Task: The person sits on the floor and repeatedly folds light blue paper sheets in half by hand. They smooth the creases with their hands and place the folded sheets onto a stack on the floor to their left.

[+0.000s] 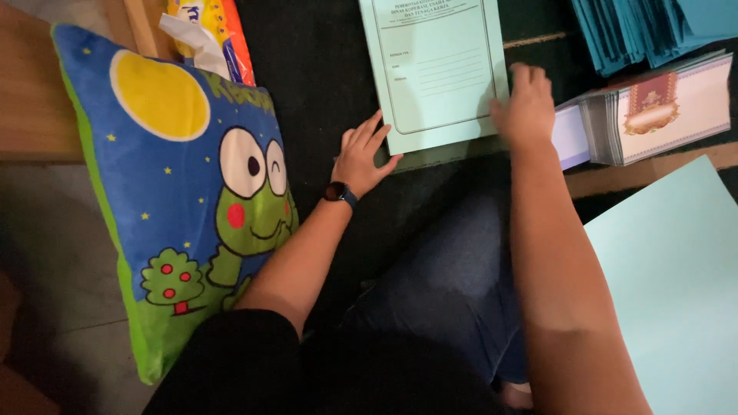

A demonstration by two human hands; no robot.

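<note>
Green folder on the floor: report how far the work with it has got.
Looks done: the green folder lies closed and flat on the dark mat. In hand: the left hand presses its lower left corner, the right hand its right edge. Left: a stack of bordered sheets and the dark teal folders lie untouched to the right.

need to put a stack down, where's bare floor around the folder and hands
Bare dark mat lies between the frog cushion and the pale green folder, above the left hand. It is crowded to the right: the right hand, the certificate stack, teal folders and a pale green sheet.
</note>
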